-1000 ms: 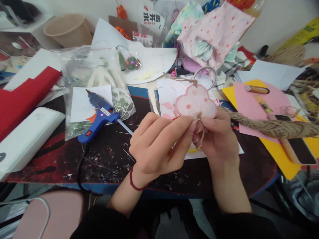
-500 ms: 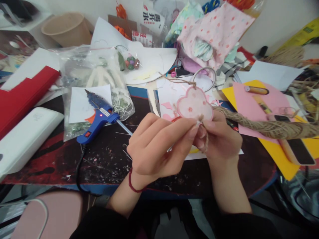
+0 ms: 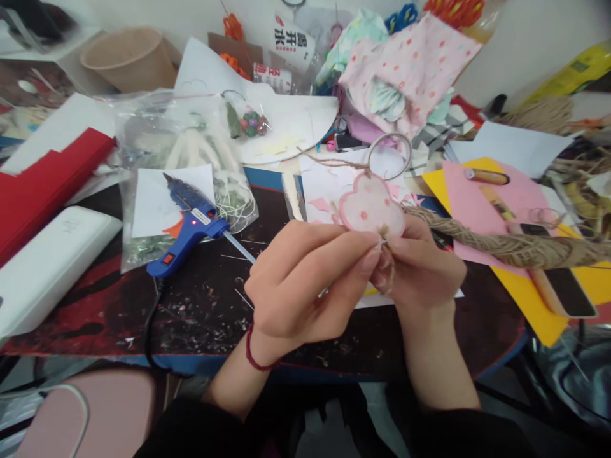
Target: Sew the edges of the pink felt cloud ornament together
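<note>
A flower-shaped pendant (image 3: 373, 203), whitish with pink dots and a pink rim, stands up just above my fingertips. Brown twine (image 3: 329, 162) runs from its top, and a short knotted bit of twine hangs at its lower edge. My left hand (image 3: 305, 280) is closed, thumb and forefinger pinching the twine at that lower edge. Closed too, my right hand (image 3: 422, 267) grips the pendant's bottom right beside the knot. A loop of twine shows between the hands; fingertips partly hide the knot.
A blue glue gun (image 3: 191, 222) with its light lit lies on the left, its black cord (image 3: 151, 324) over the table edge. A twine hank (image 3: 506, 242) and coloured paper (image 3: 458, 191) lie right. Plastic bags (image 3: 167, 140), a tape roll (image 3: 389, 156) and fabric (image 3: 410, 70) sit behind.
The pendant has shifted slightly down and tilted a little to face me more. Both hands keep their pinch in nearly the same place.
</note>
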Available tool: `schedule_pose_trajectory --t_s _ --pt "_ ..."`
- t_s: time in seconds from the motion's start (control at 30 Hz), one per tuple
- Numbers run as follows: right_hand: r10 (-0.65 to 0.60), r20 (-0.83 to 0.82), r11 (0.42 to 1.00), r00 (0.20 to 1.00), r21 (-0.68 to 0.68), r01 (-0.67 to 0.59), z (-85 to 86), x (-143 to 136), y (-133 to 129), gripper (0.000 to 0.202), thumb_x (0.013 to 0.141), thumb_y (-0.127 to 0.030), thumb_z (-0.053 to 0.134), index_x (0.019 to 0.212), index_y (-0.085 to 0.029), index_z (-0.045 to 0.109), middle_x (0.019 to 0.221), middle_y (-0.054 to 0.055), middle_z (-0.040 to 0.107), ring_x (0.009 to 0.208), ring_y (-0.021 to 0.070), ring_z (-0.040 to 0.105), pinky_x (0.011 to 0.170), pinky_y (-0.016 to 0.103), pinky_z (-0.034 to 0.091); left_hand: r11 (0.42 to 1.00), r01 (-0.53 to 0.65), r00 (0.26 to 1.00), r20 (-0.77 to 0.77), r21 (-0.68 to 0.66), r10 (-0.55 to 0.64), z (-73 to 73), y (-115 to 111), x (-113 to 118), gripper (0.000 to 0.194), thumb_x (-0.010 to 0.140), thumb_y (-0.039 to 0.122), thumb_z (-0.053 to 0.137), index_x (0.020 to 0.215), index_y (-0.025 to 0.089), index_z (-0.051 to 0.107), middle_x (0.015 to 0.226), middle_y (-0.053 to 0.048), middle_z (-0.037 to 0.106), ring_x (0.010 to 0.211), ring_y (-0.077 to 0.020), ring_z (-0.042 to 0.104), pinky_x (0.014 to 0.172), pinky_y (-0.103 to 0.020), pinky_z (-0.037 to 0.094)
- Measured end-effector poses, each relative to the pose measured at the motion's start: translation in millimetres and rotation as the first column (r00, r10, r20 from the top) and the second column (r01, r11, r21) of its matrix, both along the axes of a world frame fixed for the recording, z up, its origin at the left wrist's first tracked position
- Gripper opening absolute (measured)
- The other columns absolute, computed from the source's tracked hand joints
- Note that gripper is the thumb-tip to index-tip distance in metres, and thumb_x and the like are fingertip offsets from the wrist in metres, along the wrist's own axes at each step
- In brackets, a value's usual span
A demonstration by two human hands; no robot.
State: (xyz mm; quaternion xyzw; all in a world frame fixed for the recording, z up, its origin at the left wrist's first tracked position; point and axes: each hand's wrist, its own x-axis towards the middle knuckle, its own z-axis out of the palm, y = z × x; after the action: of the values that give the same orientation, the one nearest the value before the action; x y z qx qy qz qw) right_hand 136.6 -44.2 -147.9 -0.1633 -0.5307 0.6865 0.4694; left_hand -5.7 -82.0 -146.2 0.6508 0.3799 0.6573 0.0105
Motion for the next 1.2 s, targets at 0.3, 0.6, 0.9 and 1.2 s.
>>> schedule_pose_trajectory --t_s 0.3,0.6,0.9,1.2 --pt "-0.746 0.106 0.625 0.658 0.451 0.636 -12.8 -14 -14 0.018 0.088 -0.024 0.069 0.087 -0.041 0.076 0.073 -0.005 0.073 0.062 0.0177 0.065 0.06 0.037 0.053 0.994 -0.085 0.996 -0.013 0.063 0.086 -3.2 6 1 0.01 0.09 0.015 0.065 0.094 0.022 0.071 0.091 -0.004 0.077 0.078 -0.0183 0.073 0.06 -0.033 0.061" --pt "-0.816 0.08 0.506 0.572 0.577 0.641 -11.8 -14 -16 0.017 0.087 -0.017 0.07 0.087 -0.034 0.074 0.067 -0.005 0.064 0.058 0.0131 0.055 0.061 0.033 0.047 0.987 -0.11 0.989 -0.088 0.117 0.12 -2.5 8 -1 0.01 0.087 0.013 0.069 0.095 0.018 0.072 0.089 -0.004 0.077 0.077 -0.0161 0.072 0.063 -0.029 0.059" --pt "-0.893 0.153 0.403 0.422 0.686 0.605 -10.6 -13 -17 0.017 0.089 -0.024 0.068 0.072 -0.027 0.065 0.057 -0.003 0.053 0.056 0.0155 0.05 0.057 0.035 0.042 0.977 -0.147 0.98 -0.114 0.153 0.165 -5.5 12 0 0.011 0.085 0.011 0.072 0.094 0.017 0.073 0.089 -0.005 0.077 0.077 -0.0175 0.072 0.064 -0.03 0.058" --pt "-0.924 0.131 0.306 0.358 0.816 0.49 -12.1 -12 -12 0.015 0.087 -0.017 0.066 0.075 -0.025 0.062 0.062 -0.002 0.053 0.058 0.0143 0.047 0.053 0.034 0.038 0.964 -0.198 0.957 -0.177 0.175 0.229 -5.2 20 3 0.019 0.078 0.001 0.073 0.088 0.017 0.073 0.084 -0.006 0.076 0.073 -0.016 0.068 0.066 -0.029 0.056"
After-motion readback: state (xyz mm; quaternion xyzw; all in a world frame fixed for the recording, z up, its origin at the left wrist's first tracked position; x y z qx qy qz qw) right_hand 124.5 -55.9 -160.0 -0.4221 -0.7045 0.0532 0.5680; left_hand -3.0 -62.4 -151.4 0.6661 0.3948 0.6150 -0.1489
